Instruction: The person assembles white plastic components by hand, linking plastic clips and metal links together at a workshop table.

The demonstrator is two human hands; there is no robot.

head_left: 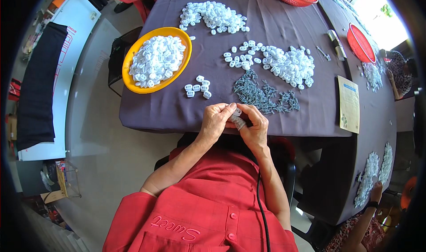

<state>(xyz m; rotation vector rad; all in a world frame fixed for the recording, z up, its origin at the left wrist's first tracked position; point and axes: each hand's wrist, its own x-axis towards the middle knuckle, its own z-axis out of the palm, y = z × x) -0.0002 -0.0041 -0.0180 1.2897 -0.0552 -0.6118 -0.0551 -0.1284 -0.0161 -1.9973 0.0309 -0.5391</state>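
A round orange bowl (133,59), at ten o'clock from the hands, is holding glossy white plastic pieces. Six more pieces (198,88) are lying just above the left hand (215,120), which is pinching a small white piece (237,112) against the right hand (254,127); its wrapped finger is pressing there too. Grey pins (265,96) are lying heaped at one o'clock on the purple cloth (168,110).

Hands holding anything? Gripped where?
Both hands, left hand and right hand, pinch one small white plastic piece between fingertips; exact grip points too small to tell.
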